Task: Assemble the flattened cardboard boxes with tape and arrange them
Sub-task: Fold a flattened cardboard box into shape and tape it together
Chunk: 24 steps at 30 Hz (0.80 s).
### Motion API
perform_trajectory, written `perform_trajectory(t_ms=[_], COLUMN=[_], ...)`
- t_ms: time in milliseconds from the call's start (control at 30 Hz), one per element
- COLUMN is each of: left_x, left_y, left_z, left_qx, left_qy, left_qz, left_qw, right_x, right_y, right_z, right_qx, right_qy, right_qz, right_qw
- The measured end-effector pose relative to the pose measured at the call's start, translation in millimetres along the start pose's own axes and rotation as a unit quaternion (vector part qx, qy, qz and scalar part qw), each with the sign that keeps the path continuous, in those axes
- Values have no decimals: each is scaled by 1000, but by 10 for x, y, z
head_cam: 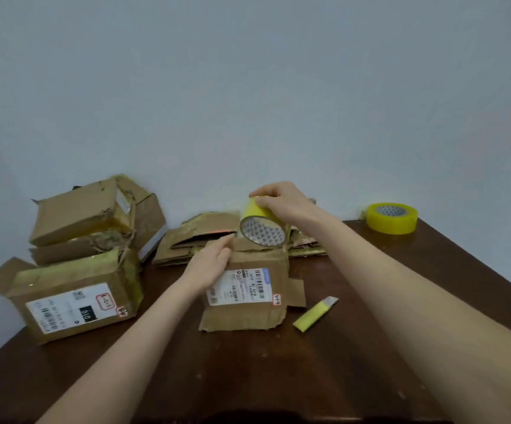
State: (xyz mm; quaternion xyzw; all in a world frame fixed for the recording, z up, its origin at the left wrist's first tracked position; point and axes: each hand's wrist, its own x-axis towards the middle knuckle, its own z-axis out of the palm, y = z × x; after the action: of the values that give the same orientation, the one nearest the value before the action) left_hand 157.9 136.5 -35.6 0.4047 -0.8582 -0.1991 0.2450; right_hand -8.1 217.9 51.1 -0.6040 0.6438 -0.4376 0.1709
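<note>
A small cardboard box (248, 313) with a white shipping label stands in the middle of the dark wooden table (248, 377). My right hand (281, 201) grips a yellow tape roll (263, 229) just above the box's far top edge. My left hand (214, 261) rests on the box's upper left side, fingers pointing toward the roll. Behind the box lies a pile of flattened cardboard (186, 243). At the left, a labelled taped box (73, 298) stands in front of two stacked assembled boxes (89, 215).
A second yellow tape roll (391, 217) lies flat at the table's far right corner. A yellow utility knife (315, 315) lies right of the small box. A pale wall runs close behind the table.
</note>
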Motion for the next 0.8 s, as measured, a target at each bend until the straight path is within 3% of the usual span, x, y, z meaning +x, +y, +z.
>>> perform_trajectory(t_ms=[33,67,100,133,333,533,800], left_x=[18,38,66,92,233,268,275], left_y=[12,31,34,44,113,-35,-166], left_z=[-61,-127,-190,-247,-246,-152,-100], left_qx=[-161,-300,-382,-407,-352,-335,-243], left_qy=[23,43,56,56,82,195,236], left_qz=[-50,-94,-129,-148,-122,-154,-165], left_qw=[985,948,913,900,924,909,926], right_x=[74,137,186,232,378,252,285], right_y=[19,46,71,88,83,362,296], right_z=[78,146,202,243,333,216,220], right_qx=[-18,-30,-33,-31,-32,-9,-6], right_qy=[-25,-44,-56,-60,-67,-114,-50], right_qz=[3,3,1,0,-3,17,-39], right_qw=[1000,999,998,998,997,993,998])
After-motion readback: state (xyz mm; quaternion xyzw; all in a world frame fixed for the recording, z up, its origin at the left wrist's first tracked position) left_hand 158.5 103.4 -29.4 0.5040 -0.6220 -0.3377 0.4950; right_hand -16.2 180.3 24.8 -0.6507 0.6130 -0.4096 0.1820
